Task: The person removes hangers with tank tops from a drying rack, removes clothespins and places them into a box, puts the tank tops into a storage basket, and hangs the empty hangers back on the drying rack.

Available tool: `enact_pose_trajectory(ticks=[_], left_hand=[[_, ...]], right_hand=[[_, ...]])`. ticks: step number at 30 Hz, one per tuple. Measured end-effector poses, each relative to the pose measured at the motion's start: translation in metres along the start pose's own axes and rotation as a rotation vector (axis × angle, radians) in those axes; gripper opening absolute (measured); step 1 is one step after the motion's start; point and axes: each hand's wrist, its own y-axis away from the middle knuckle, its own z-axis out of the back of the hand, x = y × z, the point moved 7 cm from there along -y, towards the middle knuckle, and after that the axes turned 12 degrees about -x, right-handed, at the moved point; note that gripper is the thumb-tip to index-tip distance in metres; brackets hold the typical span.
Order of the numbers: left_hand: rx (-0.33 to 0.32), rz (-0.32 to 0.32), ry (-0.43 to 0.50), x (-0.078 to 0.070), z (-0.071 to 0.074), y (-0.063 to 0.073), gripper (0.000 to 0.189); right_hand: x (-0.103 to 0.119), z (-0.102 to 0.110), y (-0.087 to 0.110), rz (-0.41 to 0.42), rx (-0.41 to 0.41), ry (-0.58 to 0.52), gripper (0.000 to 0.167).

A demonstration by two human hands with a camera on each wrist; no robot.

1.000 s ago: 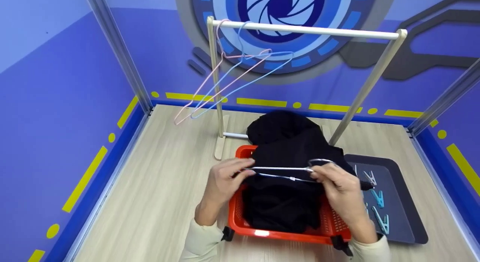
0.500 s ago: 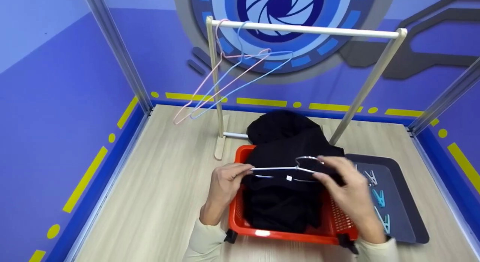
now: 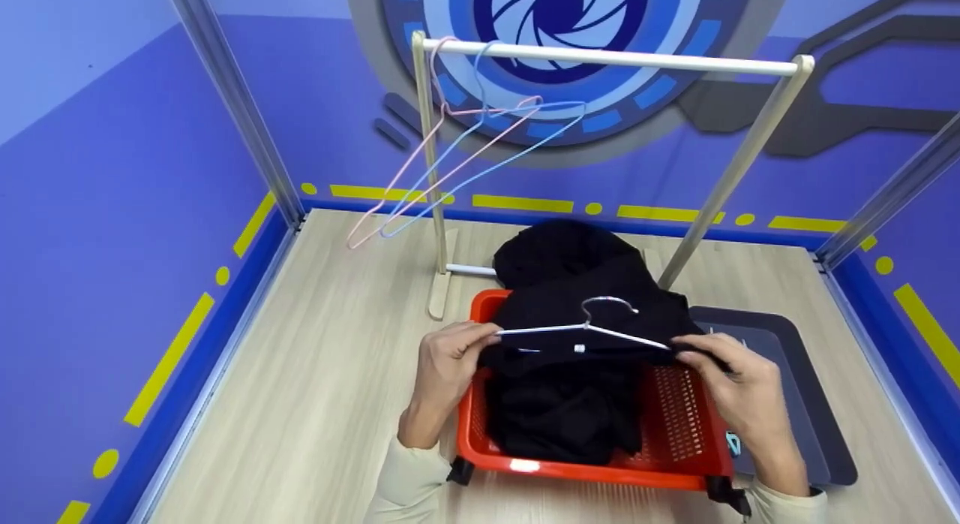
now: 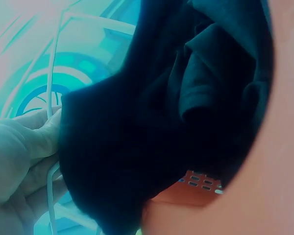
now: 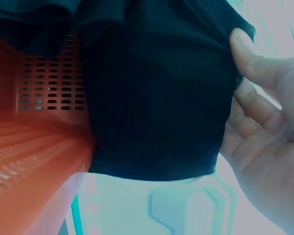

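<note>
A black shirt (image 3: pixel 570 299) with a small white label lies over the red basket (image 3: pixel 570 471), which holds more of the dark cloth. Along the shirt's neckline runs a white hanger (image 3: pixel 544 329); its hook points up and its ends are hidden at the shoulders. My left hand (image 3: pixel 448 366) pinches the shirt at the hanger's left end, thumb on the near side in the left wrist view. At the opposite shoulder, my right hand (image 3: pixel 739 385) pinches the shirt between thumb and fingers; its sleeve (image 5: pixel 157 112) hangs beside the basket wall in the right wrist view.
A wooden rack (image 3: pixel 615 55) stands behind the basket. On its bar's left end hang a pink hanger (image 3: pixel 405 170) and a blue hanger (image 3: pixel 517 158). To the right lies a grey tray (image 3: pixel 810 404) with clothes pegs (image 3: pixel 733 443), partly hidden by my right arm.
My right hand has left the hanger by its hook and moved right to the shirt's shoulder. The hanger now sits wider across the neckline. My left hand has hardly moved.
</note>
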Motion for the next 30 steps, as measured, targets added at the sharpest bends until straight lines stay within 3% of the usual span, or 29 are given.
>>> enact_pose_trajectory(ticks=[7,15,20,30], left_hand=[[-0.037,-0.010,-0.036,0.006,0.018,-0.005,0.014],[-0.107,0.019,-0.133,0.012,0.040,-0.009,0.017],[-0.115,0.051,-0.153,0.016,0.045,-0.008,0.016],[-0.135,0.107,-0.158,0.019,0.053,-0.006,0.017]], right_hand=[[-0.013,0.023,-0.003,-0.117,-0.114,0.052,0.031],[-0.036,0.046,0.004,-0.396,-0.277,0.182,0.016],[-0.045,0.054,0.010,-0.534,-0.341,0.241,0.019],[-0.058,0.063,0.016,-0.664,-0.406,0.306,0.024]])
